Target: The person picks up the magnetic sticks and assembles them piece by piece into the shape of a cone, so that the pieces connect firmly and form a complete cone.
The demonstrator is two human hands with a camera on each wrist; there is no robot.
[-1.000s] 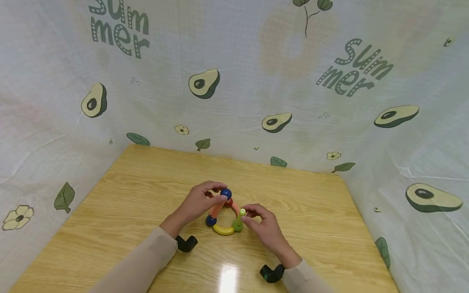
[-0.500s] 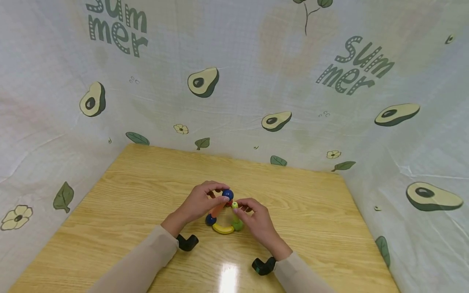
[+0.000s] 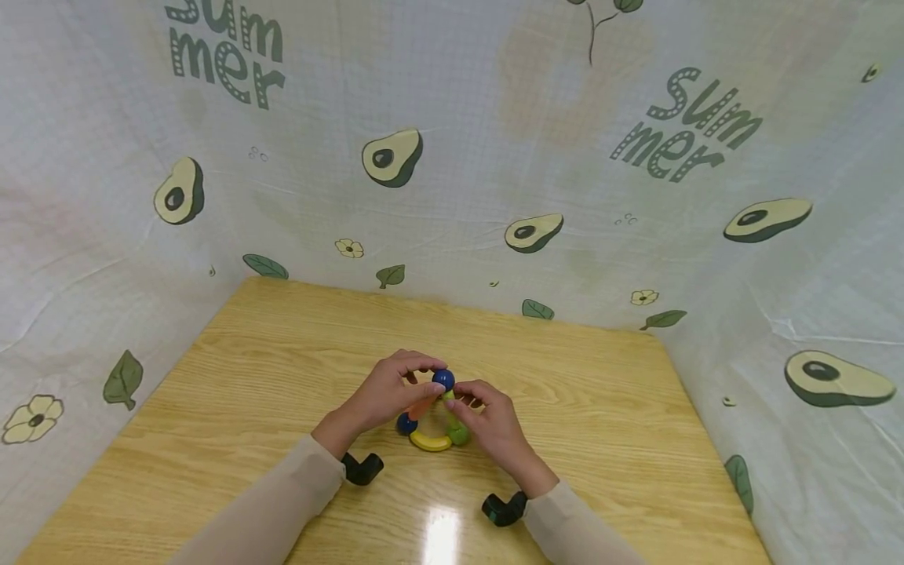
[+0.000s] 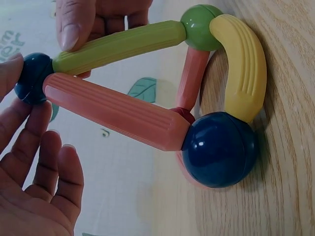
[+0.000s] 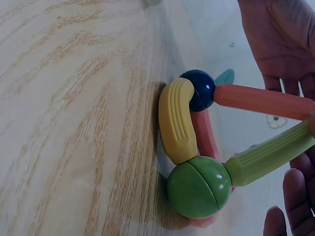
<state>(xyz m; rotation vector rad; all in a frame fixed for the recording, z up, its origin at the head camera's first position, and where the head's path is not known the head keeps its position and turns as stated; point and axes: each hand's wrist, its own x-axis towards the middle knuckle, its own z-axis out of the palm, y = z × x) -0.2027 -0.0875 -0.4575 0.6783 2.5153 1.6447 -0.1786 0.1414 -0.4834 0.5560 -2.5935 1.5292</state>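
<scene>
My left hand [image 3: 384, 392] pinches a small dark blue ball [image 4: 34, 78] at the peak of a magnetic stick-and-ball build. From this ball a straight coral rod [image 4: 118, 110] slopes down to a second blue ball [image 4: 219, 150] near the table. The thumb and fingers of my right hand [image 3: 494, 420] pinch a straight light-green rod [image 5: 270, 155] near its upper end, which meets the peak ball. Its lower end sits on a green ball [image 5: 199, 187]. A curved yellow piece [image 4: 243, 69] joins the green and lower blue balls. Behind, a red ball [image 4: 183, 114] is mostly hidden.
The build stands mid-way across a wooden table [image 3: 282, 337]. Black angled wrist mounts [image 3: 362, 469] stick out below both forearms. A white cloth [image 3: 452, 110] printed with avocados and leaves hangs behind the table and along both sides.
My right hand has moved left and tilted the green rod inward until its top meets the blue ball. The left hand has shifted slightly right with that ball.
</scene>
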